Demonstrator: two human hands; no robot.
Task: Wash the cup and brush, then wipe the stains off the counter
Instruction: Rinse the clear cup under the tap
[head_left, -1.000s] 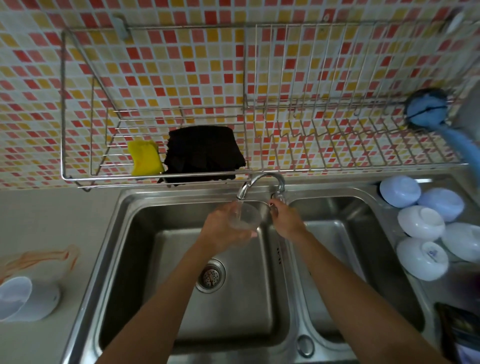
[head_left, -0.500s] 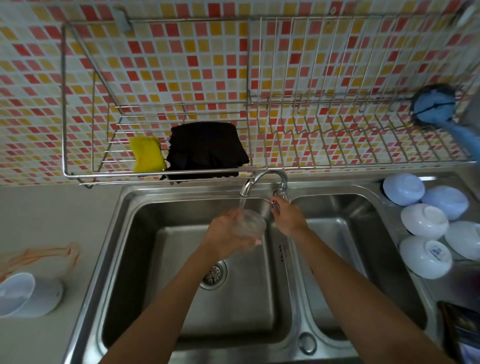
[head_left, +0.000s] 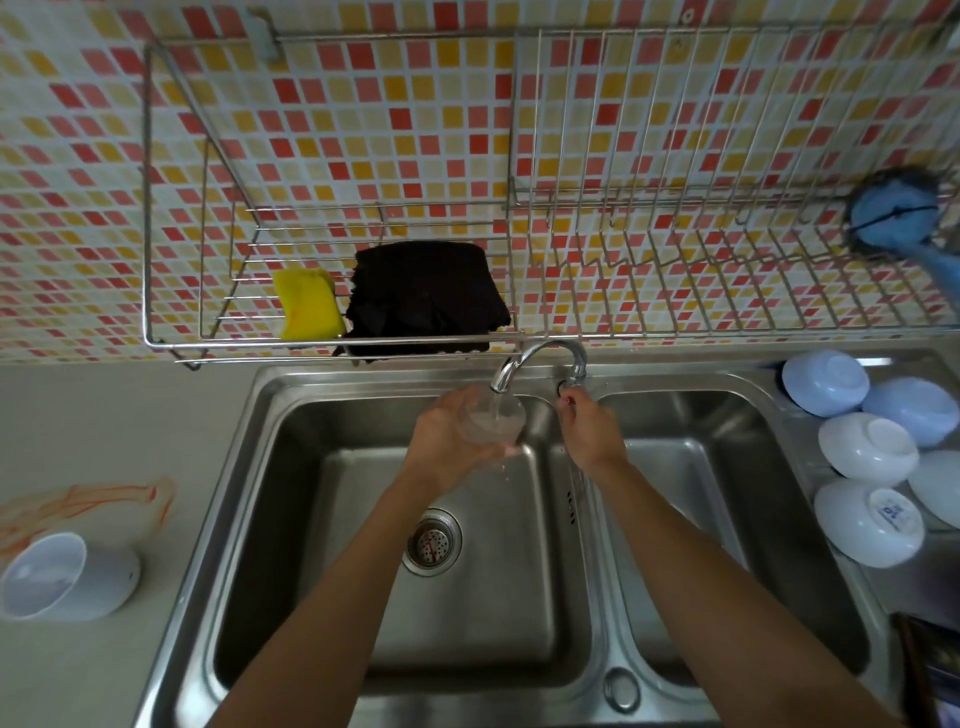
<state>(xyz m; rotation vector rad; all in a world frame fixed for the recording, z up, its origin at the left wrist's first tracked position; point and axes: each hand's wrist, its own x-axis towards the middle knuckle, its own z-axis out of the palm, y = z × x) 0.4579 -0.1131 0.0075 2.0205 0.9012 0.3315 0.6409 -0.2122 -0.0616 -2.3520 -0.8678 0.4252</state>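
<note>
My left hand (head_left: 447, 441) grips a clear glass cup (head_left: 493, 422) under the spout of the faucet (head_left: 540, 358), over the left sink basin (head_left: 322, 519). A thin stream of water runs into the cup. My right hand (head_left: 589, 426) is closed on the faucet handle at the base of the tap. A blue brush (head_left: 893, 215) lies at the right end of the wire wall rack (head_left: 675, 332). Orange stains (head_left: 88, 501) streak the counter at the left.
A yellow sponge (head_left: 307, 309) and a black cloth (head_left: 426, 296) sit on the rack's left part. A white cup (head_left: 62, 577) lies on its side near the stains. Several upturned white bowls (head_left: 867, 449) rest right of the right basin (head_left: 727, 519).
Both hands stay at the tap with the cup under the spout. Water now runs visibly into the cup. The view has shifted slightly.
</note>
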